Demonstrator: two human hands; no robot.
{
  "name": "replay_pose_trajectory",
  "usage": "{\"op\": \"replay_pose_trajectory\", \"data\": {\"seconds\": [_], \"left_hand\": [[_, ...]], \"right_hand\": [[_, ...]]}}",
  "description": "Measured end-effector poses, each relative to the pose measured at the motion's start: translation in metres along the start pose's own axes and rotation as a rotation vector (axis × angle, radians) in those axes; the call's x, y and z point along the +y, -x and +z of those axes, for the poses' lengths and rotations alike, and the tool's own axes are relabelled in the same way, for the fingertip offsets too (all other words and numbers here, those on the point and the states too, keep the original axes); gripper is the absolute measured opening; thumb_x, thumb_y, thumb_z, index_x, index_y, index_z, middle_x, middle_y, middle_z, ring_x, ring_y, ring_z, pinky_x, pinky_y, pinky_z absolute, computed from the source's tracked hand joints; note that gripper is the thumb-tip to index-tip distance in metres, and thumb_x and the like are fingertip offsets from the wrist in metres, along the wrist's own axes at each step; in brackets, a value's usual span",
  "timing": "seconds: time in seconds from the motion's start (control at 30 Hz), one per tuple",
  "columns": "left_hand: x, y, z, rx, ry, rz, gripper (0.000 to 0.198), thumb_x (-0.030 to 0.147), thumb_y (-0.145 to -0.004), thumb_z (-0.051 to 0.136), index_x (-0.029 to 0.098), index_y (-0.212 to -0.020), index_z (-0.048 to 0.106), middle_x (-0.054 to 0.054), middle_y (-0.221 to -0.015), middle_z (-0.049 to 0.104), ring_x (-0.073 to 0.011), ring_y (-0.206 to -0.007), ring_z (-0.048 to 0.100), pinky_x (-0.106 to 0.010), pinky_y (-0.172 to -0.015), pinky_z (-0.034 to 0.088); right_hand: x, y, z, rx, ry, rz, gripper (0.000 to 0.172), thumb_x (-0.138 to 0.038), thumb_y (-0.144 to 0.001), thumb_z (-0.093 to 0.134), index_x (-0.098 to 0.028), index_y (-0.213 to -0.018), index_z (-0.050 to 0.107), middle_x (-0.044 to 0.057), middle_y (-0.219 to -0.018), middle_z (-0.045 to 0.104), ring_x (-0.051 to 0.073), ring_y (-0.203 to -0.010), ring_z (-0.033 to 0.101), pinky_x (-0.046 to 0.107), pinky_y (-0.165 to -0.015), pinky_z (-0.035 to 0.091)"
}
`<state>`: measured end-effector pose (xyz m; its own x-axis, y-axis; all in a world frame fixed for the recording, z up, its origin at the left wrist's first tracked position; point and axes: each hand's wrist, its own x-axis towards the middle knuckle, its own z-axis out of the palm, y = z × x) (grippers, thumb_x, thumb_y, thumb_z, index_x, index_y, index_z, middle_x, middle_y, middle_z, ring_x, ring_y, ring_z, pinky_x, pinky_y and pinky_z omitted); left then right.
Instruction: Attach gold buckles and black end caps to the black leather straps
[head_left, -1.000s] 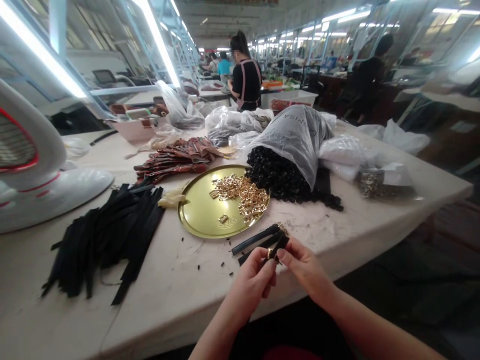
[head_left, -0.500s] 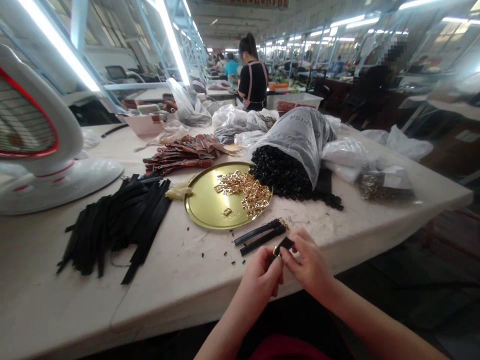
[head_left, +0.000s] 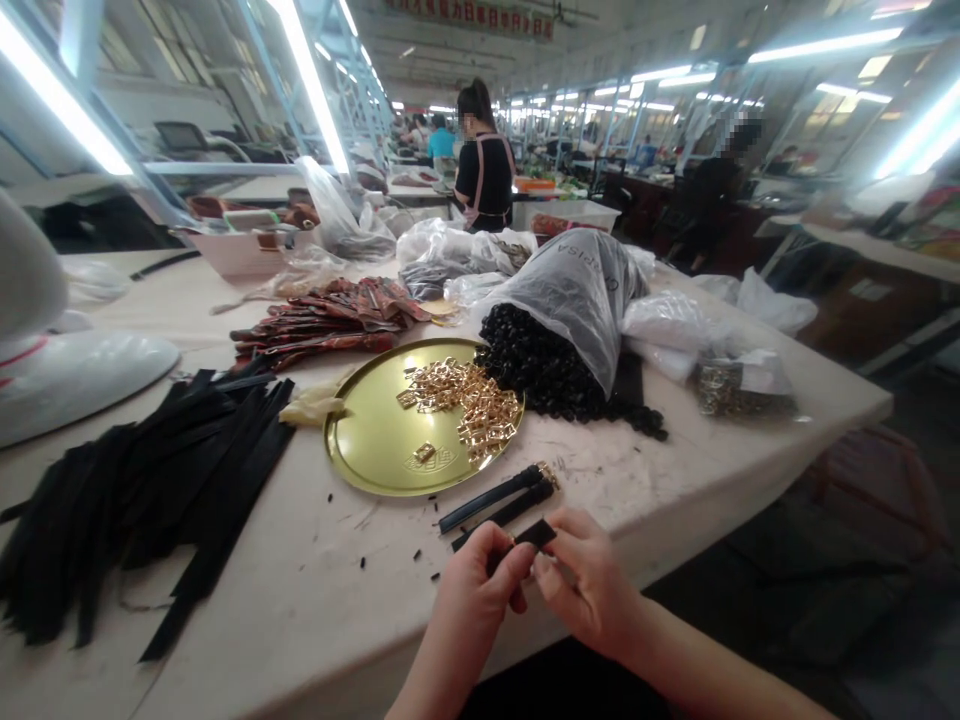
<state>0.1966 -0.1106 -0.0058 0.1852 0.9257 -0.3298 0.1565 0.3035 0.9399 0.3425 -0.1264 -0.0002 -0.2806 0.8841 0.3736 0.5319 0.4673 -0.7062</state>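
Note:
Both my hands meet at the table's front edge. My left hand (head_left: pixel 480 590) and my right hand (head_left: pixel 581 580) pinch the same short black strap (head_left: pixel 534 534) between their fingertips, fingers closed. Just beyond them two finished black straps with gold buckles (head_left: pixel 499 498) lie side by side on the table. A round gold tray (head_left: pixel 367 450) further back holds a heap of gold buckles (head_left: pixel 469 395). A big pile of loose black straps (head_left: pixel 142 480) lies to the left.
A plastic bag spilling small black pieces (head_left: pixel 559 340) sits behind the tray. Reddish-brown straps (head_left: pixel 322 320) lie at the back left, a white machine base (head_left: pixel 75 370) at far left. More plastic bags (head_left: pixel 675 325) are to the right. A person in black (head_left: pixel 484 165) stands at another table.
The view shifted left and down. My hands have drawn nearer to me, off the two laid straps, still pinching the short black strap, now held flatter.

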Motion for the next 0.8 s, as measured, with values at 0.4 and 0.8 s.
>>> {"op": "replay_pose_trajectory", "data": {"seconds": [0.4,0.8], "left_hand": [[0.000,-0.043,0.009,0.050,0.012,-0.074,0.024,0.043,-0.068,0.056,0.019,-0.066,0.051,0.008,-0.040,0.044,-0.0047,-0.032,0.025,-0.017,-0.034,0.015],[0.018,-0.055,0.006,0.131,0.102,0.056,0.026,0.044,-0.071,0.056,0.018,-0.072,0.052,0.007,-0.048,0.045,-0.0068,-0.040,0.034,-0.018,-0.040,0.025]], "right_hand": [[0.116,-0.090,-0.043,0.045,0.575,0.331,0.014,-0.023,-0.083,0.048,-0.014,-0.084,0.059,0.009,-0.085,0.058,0.020,-0.082,0.052,0.031,-0.072,0.038],[0.083,-0.084,-0.031,-0.133,-0.332,0.426,0.023,-0.038,-0.081,0.053,-0.016,-0.078,0.054,-0.001,-0.069,0.054,0.011,-0.062,0.050,0.023,-0.059,0.039]]}}
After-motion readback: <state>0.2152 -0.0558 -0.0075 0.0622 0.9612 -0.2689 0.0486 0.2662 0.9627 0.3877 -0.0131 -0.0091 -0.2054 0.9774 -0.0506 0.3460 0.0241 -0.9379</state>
